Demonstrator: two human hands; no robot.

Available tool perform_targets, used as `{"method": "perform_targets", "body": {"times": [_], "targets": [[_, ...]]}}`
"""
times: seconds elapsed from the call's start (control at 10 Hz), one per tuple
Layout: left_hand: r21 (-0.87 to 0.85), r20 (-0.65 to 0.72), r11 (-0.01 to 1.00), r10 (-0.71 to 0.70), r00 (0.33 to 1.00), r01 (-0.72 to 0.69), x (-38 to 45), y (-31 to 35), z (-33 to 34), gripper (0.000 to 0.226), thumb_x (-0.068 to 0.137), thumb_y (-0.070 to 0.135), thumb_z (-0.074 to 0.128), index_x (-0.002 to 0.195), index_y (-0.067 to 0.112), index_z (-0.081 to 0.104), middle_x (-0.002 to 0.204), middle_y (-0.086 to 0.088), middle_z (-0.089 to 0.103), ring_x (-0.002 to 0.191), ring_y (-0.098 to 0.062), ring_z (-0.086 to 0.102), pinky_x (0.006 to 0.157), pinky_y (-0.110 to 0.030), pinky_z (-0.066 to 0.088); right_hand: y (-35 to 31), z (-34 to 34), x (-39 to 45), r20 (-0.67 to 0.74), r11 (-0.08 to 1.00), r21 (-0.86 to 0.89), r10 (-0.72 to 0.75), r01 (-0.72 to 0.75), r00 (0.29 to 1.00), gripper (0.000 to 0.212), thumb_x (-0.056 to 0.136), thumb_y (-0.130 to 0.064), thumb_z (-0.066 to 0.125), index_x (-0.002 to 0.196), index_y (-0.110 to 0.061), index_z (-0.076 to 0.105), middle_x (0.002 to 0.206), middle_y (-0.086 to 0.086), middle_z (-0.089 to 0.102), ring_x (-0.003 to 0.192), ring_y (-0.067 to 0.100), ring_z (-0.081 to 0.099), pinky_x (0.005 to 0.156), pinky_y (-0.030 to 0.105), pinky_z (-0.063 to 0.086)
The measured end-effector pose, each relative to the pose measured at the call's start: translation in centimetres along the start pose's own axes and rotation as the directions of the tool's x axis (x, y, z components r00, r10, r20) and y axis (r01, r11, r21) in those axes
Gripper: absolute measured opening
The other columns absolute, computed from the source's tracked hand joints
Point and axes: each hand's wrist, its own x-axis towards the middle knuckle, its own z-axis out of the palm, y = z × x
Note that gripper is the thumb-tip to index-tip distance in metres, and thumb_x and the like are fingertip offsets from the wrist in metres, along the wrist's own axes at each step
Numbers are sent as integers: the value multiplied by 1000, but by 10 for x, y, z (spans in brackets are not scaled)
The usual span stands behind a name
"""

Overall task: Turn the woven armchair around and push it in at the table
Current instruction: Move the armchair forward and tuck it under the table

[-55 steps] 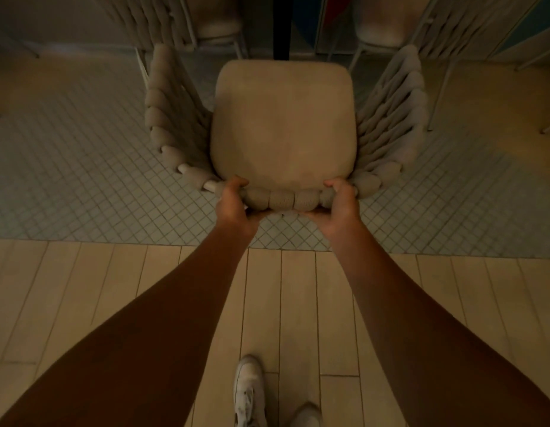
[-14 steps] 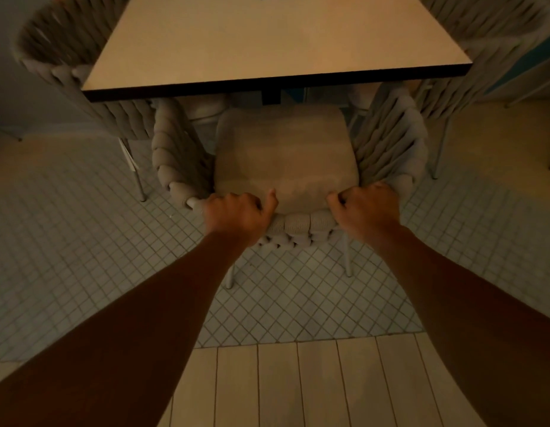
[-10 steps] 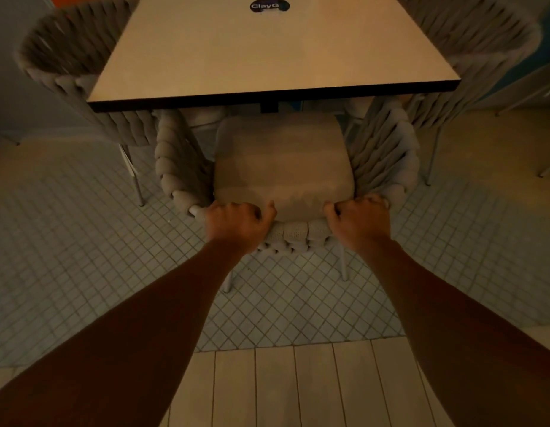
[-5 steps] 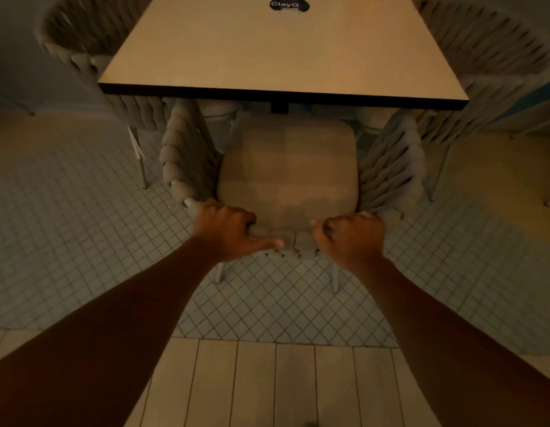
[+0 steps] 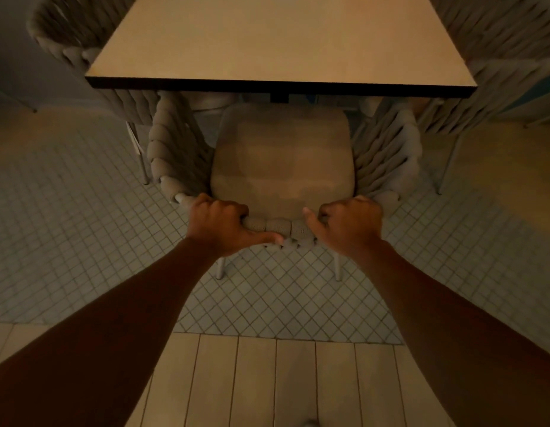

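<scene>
The woven armchair (image 5: 281, 161) stands facing the table (image 5: 280, 41), its beige seat cushion reaching just under the table's dark near edge. Thick rope weave forms both arms and the low backrest. My left hand (image 5: 219, 224) is wrapped over the left part of the backrest top, thumb stretched along the rope. My right hand (image 5: 349, 224) grips the right part of the same rail. The chair's two rear legs show below my hands on the tiled floor. The front legs are hidden under the table.
Two more woven armchairs sit at the table's sides, one at the left (image 5: 82, 50), one at the right (image 5: 498, 57), each close to my chair's arms. Small grey tiles (image 5: 67, 241) cover the floor around; pale wooden planks (image 5: 267, 380) lie under me.
The chair has slid forward towards the table, its seat front now near the table edge. Both hands stay on the backrest. My view has tilted down slightly since half a second ago.
</scene>
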Motion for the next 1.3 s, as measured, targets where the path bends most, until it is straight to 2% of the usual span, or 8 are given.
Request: {"method": "perform_targets", "body": {"times": [0.3, 0.5, 0.6, 0.7, 0.9, 1.1, 1.2, 1.3], "targets": [[37, 12, 996, 75, 997, -75, -2, -2, -1, 95, 62, 105, 27, 81, 22, 71, 78, 3, 71, 71, -23, 67, 82, -39, 44, -16, -5, -4, 124, 995, -70, 85, -77, 989, 54, 94, -38, 33, 60, -14, 68, 55, 5, 63, 53, 22, 43, 71, 37, 36], [42, 284, 999, 16, 959, -30, 5, 1, -11, 92, 70, 101, 11, 104, 35, 65, 97, 3, 71, 93, -23, 67, 94, -44, 42, -37, -14, -6, 281, 971, -85, 239, -224, 930, 65, 89, -46, 18, 90, -18, 77, 93, 5, 76, 97, 28, 62, 105, 50, 31], [19, 399, 993, 97, 912, -114, 9, 2, -21, 63, 90, 74, 10, 137, 43, 38, 115, -3, 68, 103, -28, 65, 95, -48, 43, -46, -16, -4, 381, 969, -107, 246, -222, 891, 64, 94, -51, 18, 110, -23, 73, 115, 3, 72, 119, 30, 55, 114, 55, 20], [109, 494, 976, 110, 863, -187, 5, 17, -29, 65, 100, 52, 36, 157, 27, 18, 137, -9, 57, 117, -36, 59, 97, -53, 46, -55, -16, -3, 465, 974, -103, 225, -200, 856, 66, 98, -56, 13, 130, -25, 62, 136, 3, 62, 135, 33, 42, 114, 57, 19], [35, 515, 997, -75, 854, 66, -4, 45, -33, 47, 104, 42, 30, 146, 24, 44, 149, -2, 50, 141, -29, 36, 120, -63, 14, -61, -20, -4, 589, 988, 5, 120, -152, 799, 71, 97, -64, 4, 156, -31, 28, 161, 0, 37, 150, 29, 22, 116, 65, 8], [-40, 579, 997, -34, 815, 71, -11, 48, -51, 56, 107, 40, 20, 160, 24, 19, 171, -4, 9, 156, -31, 1, 123, -62, 5, -52, -45, 4, 767, 996, 67, -14, -58, 641, 67, 96, -66, 1, 158, -41, 4, 170, 2, 6, 153, 28, 11, 118, 62, 4], [-116, 540, 965, -138, 830, 236, -9, 53, -68, 60, 106, 49, 19, 162, 30, 6, 171, -6, -1, 156, -29, -6, 125, -54, 0, -46, -65, 12, 839, 996, 80, -55, -24, 541, 65, 95, -69, 4, 155, -47, -4, 170, 1, -5, 154, 28, 4, 120, 60, 2], [-126, 470, 949, -201, 860, 291, 4, 57, -89, 66, 103, 60, 17, 161, 33, -2, 171, -6, -6, 155, -26, -10, 124, -50, -4, -43, -88, 28, 821, 997, 78, -74, 18, 565, 64, 95, -71, 7, 153, -49, -9, 169, 0, -9, 154, 28, -1, 120, 58, -2]]}}
